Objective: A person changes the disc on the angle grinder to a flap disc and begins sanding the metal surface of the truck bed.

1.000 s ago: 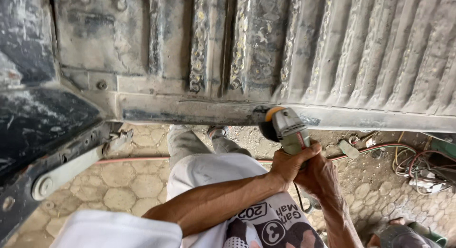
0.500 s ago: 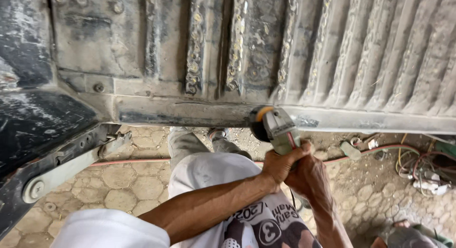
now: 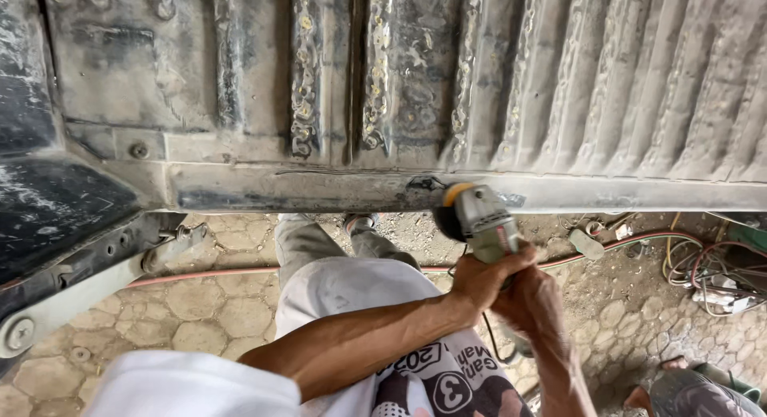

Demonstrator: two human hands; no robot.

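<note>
Angle grinder (image 3: pixel 479 217) gripped by both hands, left hand (image 3: pixel 483 277), right hand (image 3: pixel 534 301) behind, disc against metal sill (image 3: pixel 319 189)

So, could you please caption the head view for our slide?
Both hands, left hand and right hand, press an angle grinder to a metal panel's edge.

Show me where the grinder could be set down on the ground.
Bare paving lies left of the legs, below the metal arm. The right side is crowded with cables. Both hands grip the grinder.
</note>
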